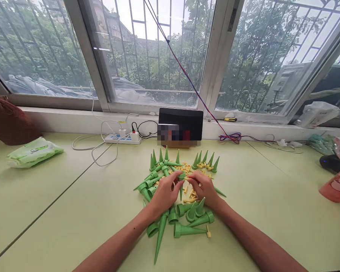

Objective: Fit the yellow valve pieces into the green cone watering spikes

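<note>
My left hand (pixel 167 189) is closed on a green plastic spike (pixel 181 185), its wide collar up and its point down. Close by on the right, the fingertips of my right hand (pixel 202 185) pinch a small yellow plastic piece (pixel 186 178) at the spike's collar. Whether the piece sits in the collar or only touches it, I cannot tell. Around both hands lie several more green spikes (pixel 189 229), some on their sides and some upright. Loose yellow pieces (pixel 193 194) are scattered between and behind my hands. Upright spikes with yellow pieces beside them stand at the back right (pixel 205 156).
A dark-screened device (pixel 181 124) leans at the window sill. Left of it lie a power strip (pixel 123 139) with cables and a green wipes packet (pixel 34 152). On the right are a coiled red-blue cable (pixel 230 138), a black mouse (pixel 332 163) and a pink cup (pixel 337 185).
</note>
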The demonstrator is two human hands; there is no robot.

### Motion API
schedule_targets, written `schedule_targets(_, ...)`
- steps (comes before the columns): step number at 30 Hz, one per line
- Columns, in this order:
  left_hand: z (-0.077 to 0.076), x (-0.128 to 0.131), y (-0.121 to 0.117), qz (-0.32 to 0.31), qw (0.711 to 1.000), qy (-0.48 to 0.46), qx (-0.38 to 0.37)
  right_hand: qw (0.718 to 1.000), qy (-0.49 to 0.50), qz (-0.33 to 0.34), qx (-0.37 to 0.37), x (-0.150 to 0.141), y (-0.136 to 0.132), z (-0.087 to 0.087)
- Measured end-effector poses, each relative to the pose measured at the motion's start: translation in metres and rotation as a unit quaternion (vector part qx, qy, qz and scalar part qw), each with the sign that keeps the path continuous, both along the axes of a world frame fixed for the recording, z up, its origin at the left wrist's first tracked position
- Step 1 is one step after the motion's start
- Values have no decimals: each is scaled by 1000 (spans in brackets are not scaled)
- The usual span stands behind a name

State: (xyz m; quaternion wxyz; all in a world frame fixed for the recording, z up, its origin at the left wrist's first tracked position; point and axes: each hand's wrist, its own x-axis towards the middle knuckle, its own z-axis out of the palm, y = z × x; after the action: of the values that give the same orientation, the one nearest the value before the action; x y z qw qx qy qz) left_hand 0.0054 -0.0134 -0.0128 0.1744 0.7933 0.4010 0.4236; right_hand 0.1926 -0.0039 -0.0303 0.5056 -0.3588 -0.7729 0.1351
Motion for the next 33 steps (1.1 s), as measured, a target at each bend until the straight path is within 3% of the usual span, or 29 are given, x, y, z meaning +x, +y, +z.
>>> schedule_targets(8, -6, 0, 0, -25, 999, 16, 43, 1000, -18, -10, -15, -1, -2, 0)
schedule_targets(19, -2, -1, -2, -50, 996, 45, 61, 998, -35, -28, -32, -1, -2, 0)
schedule_targets(27, 4, -1, 1, 2, 1000, 8, 7, 998, 15, -16, -66, -4, -4, 1)
schedule_targets(33, 3, -1, 3, 14, 999, -21, -19, 1000, 9, -14, -18, -3, -3, 1)
